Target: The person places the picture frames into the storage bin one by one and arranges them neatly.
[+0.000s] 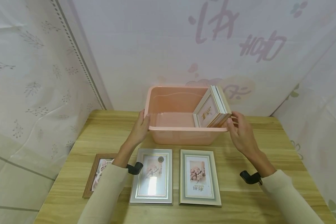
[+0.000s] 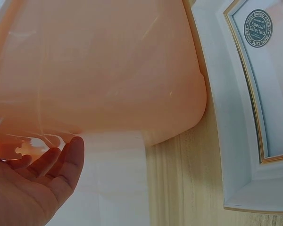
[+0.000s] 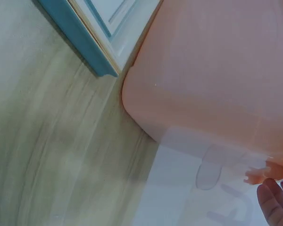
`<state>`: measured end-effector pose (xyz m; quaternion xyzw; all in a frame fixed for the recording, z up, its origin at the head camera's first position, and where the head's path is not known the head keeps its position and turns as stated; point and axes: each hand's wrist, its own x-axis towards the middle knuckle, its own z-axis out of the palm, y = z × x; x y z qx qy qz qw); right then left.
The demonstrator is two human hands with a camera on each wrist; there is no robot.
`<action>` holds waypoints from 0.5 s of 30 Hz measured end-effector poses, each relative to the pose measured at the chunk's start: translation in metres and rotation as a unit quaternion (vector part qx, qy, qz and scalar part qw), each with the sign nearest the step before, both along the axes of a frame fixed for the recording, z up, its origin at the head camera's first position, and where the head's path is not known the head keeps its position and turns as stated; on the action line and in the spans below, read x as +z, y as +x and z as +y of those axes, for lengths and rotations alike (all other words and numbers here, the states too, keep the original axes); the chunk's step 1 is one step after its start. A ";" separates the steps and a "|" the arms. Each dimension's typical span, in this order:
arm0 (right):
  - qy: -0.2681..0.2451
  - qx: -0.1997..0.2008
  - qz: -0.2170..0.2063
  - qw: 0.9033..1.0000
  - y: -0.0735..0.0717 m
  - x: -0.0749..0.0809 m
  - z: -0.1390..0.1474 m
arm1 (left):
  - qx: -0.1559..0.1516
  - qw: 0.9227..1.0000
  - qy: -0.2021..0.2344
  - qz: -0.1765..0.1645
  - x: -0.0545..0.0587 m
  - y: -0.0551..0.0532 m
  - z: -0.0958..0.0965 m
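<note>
A pink plastic storage bin [image 1: 182, 137] stands at the back of the table in the head view. My left hand [image 1: 140, 127] grips its left rim, thumb on top; the left wrist view shows those fingers [image 2: 74, 162] curled up under the rim. On the other side, my right hand [image 1: 241, 133] holds the right rim, close to the frames inside; only some fingertips [image 3: 271, 202] show in the right wrist view. Pale picture frames [image 1: 208, 111] lean in a stack against the bin's right wall, the front one with a gold plant print.
On the wooden table [image 1: 257, 199] in front of the bin lie a silvery-white picture frame [image 1: 169, 177] and a cream-green one [image 1: 200, 199]. A brown frame [image 1: 91, 174] lies further left, partly under my left forearm. A white printed cloth [image 1: 145, 43] hangs directly behind the bin.
</note>
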<state>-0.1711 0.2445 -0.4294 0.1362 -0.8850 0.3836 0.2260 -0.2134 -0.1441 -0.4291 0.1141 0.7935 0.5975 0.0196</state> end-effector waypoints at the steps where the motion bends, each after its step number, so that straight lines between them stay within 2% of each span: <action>1: -0.001 -0.003 0.003 1.000 0.001 -0.001 0.000 | -0.001 1.000 0.000 0.000 0.000 0.000 0.000; 9: -0.012 -0.027 0.018 0.999 0.004 -0.009 0.003 | -0.004 1.000 0.004 0.002 -0.002 0.000 -0.001; 15: -0.020 -0.023 0.018 0.999 0.007 -0.016 0.005 | -0.004 1.000 0.004 0.000 -0.001 0.000 0.000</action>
